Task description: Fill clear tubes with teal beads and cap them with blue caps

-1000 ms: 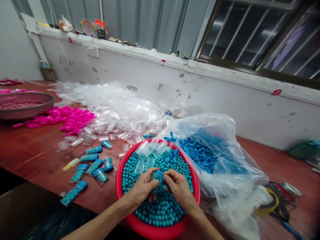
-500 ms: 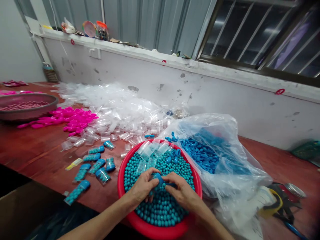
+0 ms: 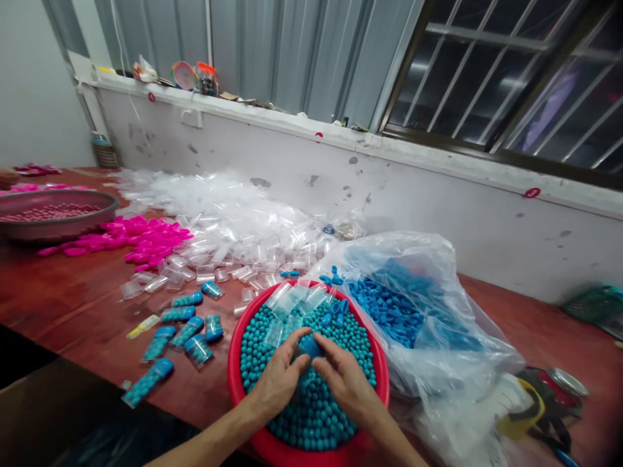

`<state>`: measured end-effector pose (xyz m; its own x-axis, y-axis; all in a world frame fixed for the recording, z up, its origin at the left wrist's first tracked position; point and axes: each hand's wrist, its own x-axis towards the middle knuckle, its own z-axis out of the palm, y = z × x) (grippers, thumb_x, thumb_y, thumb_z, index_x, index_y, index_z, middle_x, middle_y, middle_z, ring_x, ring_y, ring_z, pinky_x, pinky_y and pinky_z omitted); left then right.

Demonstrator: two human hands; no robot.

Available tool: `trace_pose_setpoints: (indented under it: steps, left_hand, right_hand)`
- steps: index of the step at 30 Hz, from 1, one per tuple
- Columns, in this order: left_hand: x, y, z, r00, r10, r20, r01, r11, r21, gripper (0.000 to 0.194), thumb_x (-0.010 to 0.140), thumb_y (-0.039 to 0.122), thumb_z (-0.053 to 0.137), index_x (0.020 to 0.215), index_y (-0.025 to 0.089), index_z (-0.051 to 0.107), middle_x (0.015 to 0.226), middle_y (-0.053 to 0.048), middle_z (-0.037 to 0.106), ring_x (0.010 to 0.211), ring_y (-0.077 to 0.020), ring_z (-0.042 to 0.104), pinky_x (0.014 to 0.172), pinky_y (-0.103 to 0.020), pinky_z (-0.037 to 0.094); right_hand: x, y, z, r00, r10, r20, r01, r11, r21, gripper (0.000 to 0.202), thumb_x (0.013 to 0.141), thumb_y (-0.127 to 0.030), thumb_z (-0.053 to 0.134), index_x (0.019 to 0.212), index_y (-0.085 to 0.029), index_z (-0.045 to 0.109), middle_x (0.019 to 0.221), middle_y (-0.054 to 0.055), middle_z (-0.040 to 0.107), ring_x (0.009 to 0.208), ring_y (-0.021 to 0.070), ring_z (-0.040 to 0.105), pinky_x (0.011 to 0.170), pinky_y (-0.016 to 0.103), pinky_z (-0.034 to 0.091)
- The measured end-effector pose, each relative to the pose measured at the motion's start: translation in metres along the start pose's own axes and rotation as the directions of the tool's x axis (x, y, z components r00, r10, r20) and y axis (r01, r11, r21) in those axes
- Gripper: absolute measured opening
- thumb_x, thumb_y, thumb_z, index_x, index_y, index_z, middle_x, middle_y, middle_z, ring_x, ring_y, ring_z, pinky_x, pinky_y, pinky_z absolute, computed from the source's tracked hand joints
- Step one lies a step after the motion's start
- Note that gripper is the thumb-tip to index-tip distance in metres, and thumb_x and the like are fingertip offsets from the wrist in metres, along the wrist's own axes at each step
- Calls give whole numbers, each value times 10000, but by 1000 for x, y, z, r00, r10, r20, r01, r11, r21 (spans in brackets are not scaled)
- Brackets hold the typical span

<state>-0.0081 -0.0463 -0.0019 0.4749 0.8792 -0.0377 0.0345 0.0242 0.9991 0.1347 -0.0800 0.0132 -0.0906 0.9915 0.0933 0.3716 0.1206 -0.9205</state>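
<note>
A red basin (image 3: 235,363) full of teal beads (image 3: 316,418) stands in front of me. Just above the beads, my left hand (image 3: 278,376) is closed around a small container with a blue cap (image 3: 310,349). The container's lower part is hidden by my fingers. My right hand (image 3: 346,379) has its thumb and fingers closed against the other side of the cap. Several empty clear containers (image 3: 292,299) and a few loose blue caps (image 3: 335,312) lie on the beads at the basin's far side.
Filled blue-capped containers (image 3: 187,332) lie left of the basin. Behind are a heap of clear containers (image 3: 233,214), pink caps (image 3: 150,239) and a grey bowl (image 3: 109,206). A plastic bag (image 3: 438,259) of blue caps (image 3: 389,314) stands right, near a yellow-and-black object (image 3: 530,415).
My right fingers have moved up from beside the container onto its blue cap. My left hand keeps hold of it. The camera view has shifted slightly.
</note>
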Motion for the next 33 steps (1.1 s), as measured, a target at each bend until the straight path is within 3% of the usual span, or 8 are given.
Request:
trace_pose_setpoints:
  steps: [2, 5, 13, 18, 21, 25, 29, 33]
  left_hand:
    - [2, 0, 0, 998, 45, -52, -46, 999, -23, 442, 761, 266, 472, 1192, 180, 415, 819, -3, 557, 656, -120, 512, 634, -240, 431]
    - [3, 3, 2, 996, 76, -47, -79, 995, -66, 407, 744, 241, 498, 1142, 168, 453, 882, -16, 572, 836, -157, 511, 782, -254, 392]
    - [-2, 14, 15, 999, 1, -34, -7, 983, -182, 166, 745, 220, 481, 902, 165, 485, 678, 41, 491, 622, -98, 450, 599, -205, 375]
    - [-3, 9, 19, 997, 4, -71, -8, 998, -59, 84, 740, 206, 474, 814, 170, 491, 685, 39, 492, 661, -110, 458, 642, -216, 391]
    - [-5, 7, 12, 996, 45, -82, -41, 998, 52, 86, 749, 221, 463, 807, 172, 504, 742, 16, 520, 728, -133, 477, 703, -236, 403]
    - [-12, 10, -22, 996, 22, -92, -3, 980, 199, 287, 775, 303, 449, 1032, 178, 482, 732, 12, 546, 668, -139, 507, 660, -248, 422]
    - [-18, 12, -85, 970, 1, -242, 97, 914, 393, 458, 798, 410, 385, 1188, 171, 364, 780, -16, 590, 682, -174, 567, 594, -261, 435]
    - [-22, 17, -132, 875, 27, -483, 402, 518, 755, 488, 815, 410, 324, 1221, 152, 399, 993, -124, 612, 881, -290, 588, 717, -375, 432]
  right_hand:
    - [-5, 0, 3, 991, -95, 97, 109, 982, -157, 657, 712, -300, 603, 1300, -172, 338, 1305, 105, 410, 1197, 256, 367, 981, 406, 312]
    - [-9, 1, 12, 983, -161, 86, 180, 937, -299, 849, 632, -282, 668, 1335, -126, 219, 1319, 148, 354, 1201, 261, 354, 978, 401, 322]
    - [-11, -5, 26, 975, -218, -40, 162, 827, -539, 724, 575, -219, 594, 1230, -89, 314, 1076, 173, 510, 895, 285, 565, 734, 409, 476]
    - [-18, -2, 31, 988, -150, -30, 109, 827, -551, 751, 601, -281, 599, 1261, -108, 285, 1073, 167, 512, 856, 275, 580, 714, 398, 480]
    - [-20, -3, 31, 992, -98, 76, 124, 839, -530, 802, 659, -302, 589, 1335, -145, 187, 1165, 164, 468, 922, 266, 565, 743, 381, 478]
    - [-7, -8, 16, 975, -105, 198, 193, 845, -500, 802, 738, -308, 564, 1377, -212, 90, 1331, 142, 333, 1007, 243, 537, 807, 357, 459]
    - [21, -11, 0, 985, -101, 141, 168, 758, -631, 480, 840, -243, 444, 1305, -219, 327, 1227, 97, 463, 1016, 215, 537, 829, 323, 446]
    - [45, -10, 6, 981, -24, 192, 168, 598, -784, 612, 777, -306, 558, 1322, -212, 295, 1296, 147, 387, 990, 258, 557, 773, 345, 473]
